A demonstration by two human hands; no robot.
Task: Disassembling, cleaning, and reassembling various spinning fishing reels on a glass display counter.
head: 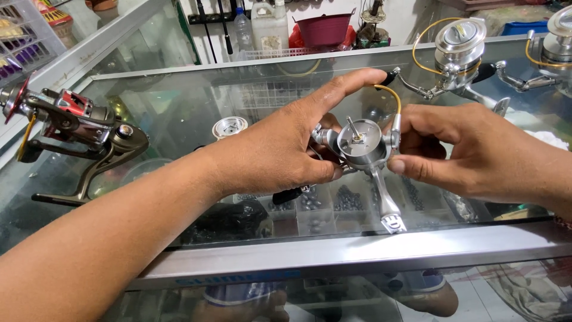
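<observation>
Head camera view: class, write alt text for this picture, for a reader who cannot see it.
Two bare hands hold a silver spinning reel body with its spool off above a glass counter, the left hand gripping its side and the right hand pinching its gold bail wire. A loose silver spool, a dark reel and another silver reel rest on the glass.

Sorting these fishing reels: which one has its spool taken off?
The silver reel held between both hands: its bare shaft sticks up. The dark reel and far silver reel keep spools.
</observation>
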